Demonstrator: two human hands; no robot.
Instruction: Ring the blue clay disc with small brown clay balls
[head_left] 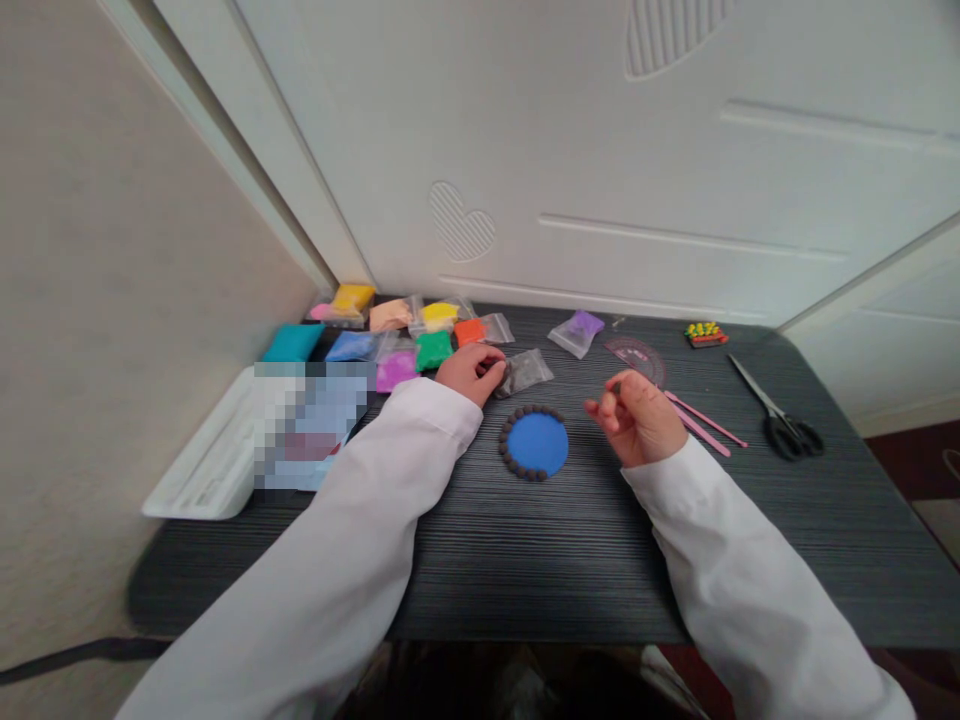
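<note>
While my left hand point(471, 373) rests at the left end of the small bag of dark clay point(527, 372), its fingers curl toward the thumb; I cannot tell whether they pinch plastic, clay or nothing. To the right of the blue disc point(538, 446), my right hand point(641, 415) is loosely curled, thumb and fingertips nearly together; a dark speck seems to show there, too small to be sure of. The disc lies flat on the table point(525, 580), nearer me than the bag, dark balls point(503, 440) lining all but its right side. I judge the step in hand to be edging it; the next move calls for an evenly rolled ball, set gently beside an end one.
</note>
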